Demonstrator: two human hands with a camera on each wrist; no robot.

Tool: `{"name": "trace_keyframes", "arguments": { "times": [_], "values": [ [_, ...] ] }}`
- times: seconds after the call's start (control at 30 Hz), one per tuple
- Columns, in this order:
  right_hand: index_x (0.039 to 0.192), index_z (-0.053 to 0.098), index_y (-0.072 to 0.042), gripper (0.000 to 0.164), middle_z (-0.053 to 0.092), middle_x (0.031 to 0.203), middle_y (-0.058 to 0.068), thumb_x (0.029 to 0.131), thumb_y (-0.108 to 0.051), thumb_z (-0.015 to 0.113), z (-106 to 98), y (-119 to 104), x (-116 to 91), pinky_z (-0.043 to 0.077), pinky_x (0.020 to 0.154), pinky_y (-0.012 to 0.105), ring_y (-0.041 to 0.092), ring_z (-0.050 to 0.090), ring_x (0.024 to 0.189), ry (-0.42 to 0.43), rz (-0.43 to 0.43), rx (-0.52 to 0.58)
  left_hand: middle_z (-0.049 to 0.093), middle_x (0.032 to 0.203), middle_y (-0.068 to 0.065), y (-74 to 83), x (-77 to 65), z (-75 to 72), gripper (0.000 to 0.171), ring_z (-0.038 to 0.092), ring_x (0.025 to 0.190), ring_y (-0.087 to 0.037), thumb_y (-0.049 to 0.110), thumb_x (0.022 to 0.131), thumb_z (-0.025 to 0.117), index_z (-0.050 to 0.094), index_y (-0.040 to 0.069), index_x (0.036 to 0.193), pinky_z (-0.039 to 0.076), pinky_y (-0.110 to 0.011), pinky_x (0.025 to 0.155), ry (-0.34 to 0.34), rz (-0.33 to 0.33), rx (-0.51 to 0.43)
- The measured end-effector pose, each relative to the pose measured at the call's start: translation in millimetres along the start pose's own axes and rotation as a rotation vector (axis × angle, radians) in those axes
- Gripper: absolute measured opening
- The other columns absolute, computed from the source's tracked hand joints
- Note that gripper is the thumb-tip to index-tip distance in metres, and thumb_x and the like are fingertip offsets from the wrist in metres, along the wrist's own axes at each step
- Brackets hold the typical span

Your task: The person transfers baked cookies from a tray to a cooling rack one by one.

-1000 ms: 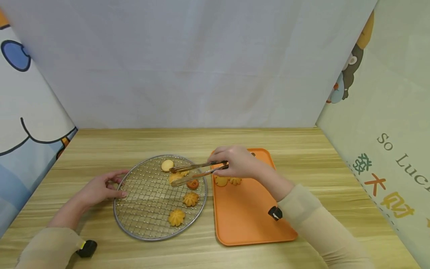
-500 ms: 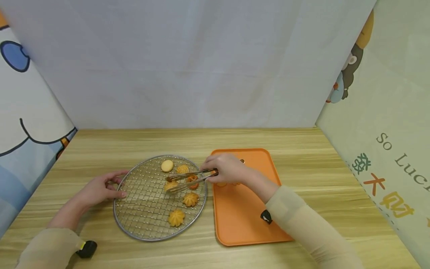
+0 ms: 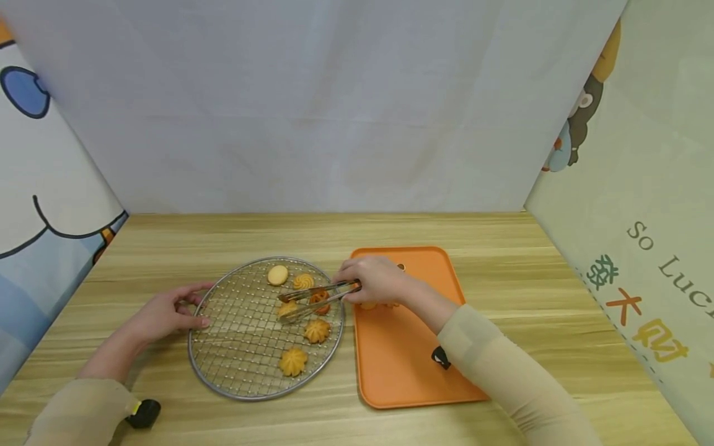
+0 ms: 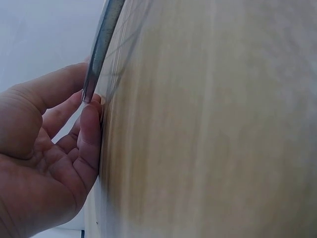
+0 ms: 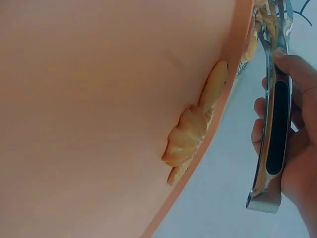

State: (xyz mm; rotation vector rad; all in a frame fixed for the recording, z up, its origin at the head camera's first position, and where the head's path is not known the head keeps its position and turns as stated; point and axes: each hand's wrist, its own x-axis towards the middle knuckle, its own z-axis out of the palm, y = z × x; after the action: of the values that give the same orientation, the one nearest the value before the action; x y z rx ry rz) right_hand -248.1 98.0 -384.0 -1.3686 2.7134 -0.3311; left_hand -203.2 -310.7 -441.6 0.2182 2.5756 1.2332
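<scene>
My left hand (image 3: pixel 167 316) pinches the metal rim of a round wire cooling rack (image 3: pixel 234 353); the left wrist view shows thumb and fingers on both sides of the rim (image 4: pixel 104 47). My right hand (image 3: pixel 376 279) grips metal tongs (image 5: pixel 274 134) with dark handle inlays. Their tips straddle a golden cookie (image 3: pixel 287 310) at the rack's middle. Around it lie a pale round cookie (image 3: pixel 277 275), a swirled cookie (image 3: pixel 304 282), a reddish-brown cookie (image 3: pixel 319 301) partly behind the tongs, and two flower-shaped cookies (image 3: pixel 317 331) toward the near right rim.
An orange tray (image 3: pixel 413 371) lies right of the rack, under my right forearm. Several cookies (image 5: pixel 185 136) sit along its left edge, partly hidden by my hand in the head view. A pale curtain (image 3: pixel 334 124) closes off the table's back, with printed panels at both sides.
My right hand has moved left and nearer with the tongs, and the cookie at their tips has shifted the same way, uncovering the swirled cookie. The left hand stays at the rim.
</scene>
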Motion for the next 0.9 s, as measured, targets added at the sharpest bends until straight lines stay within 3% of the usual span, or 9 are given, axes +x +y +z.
{"name": "trace_keyframes", "arguments": {
  "times": [0.47,0.77,0.9],
  "values": [
    [0.121,0.064,-0.020,0.039,0.062,0.112,-0.002,0.084,-0.030,0.070,0,0,-2,0.039,0.060,0.023,0.006,0.050,0.070,0.000,0.012,-0.010,0.052,0.111,-0.016,2.2,-1.2,0.7,0.084,0.048,0.078,-0.015,0.026,0.075,0.079,0.036,0.005,0.144,0.044,-0.026,0.062,-0.006,-0.013,0.005],
    [0.121,0.065,-0.021,0.039,0.062,0.114,-0.003,0.084,-0.030,0.071,-9,-1,-10,0.045,0.067,0.026,0.014,0.062,0.088,0.005,0.041,0.047,0.052,0.110,-0.015,1.2,-1.5,1.2,0.085,0.049,0.077,-0.015,0.028,0.074,0.080,0.037,0.005,0.144,0.044,-0.026,0.063,-0.005,-0.024,-0.001],
    [0.120,0.065,-0.017,0.037,0.062,0.112,-0.002,0.085,-0.027,0.070,-19,0,-16,0.048,0.069,0.026,0.015,0.063,0.087,0.036,0.017,0.068,0.052,0.110,-0.016,1.8,-1.3,1.0,0.085,0.049,0.077,-0.014,0.027,0.074,0.080,0.036,0.005,0.144,0.044,-0.025,0.063,-0.007,-0.023,-0.004]
  ]
}}
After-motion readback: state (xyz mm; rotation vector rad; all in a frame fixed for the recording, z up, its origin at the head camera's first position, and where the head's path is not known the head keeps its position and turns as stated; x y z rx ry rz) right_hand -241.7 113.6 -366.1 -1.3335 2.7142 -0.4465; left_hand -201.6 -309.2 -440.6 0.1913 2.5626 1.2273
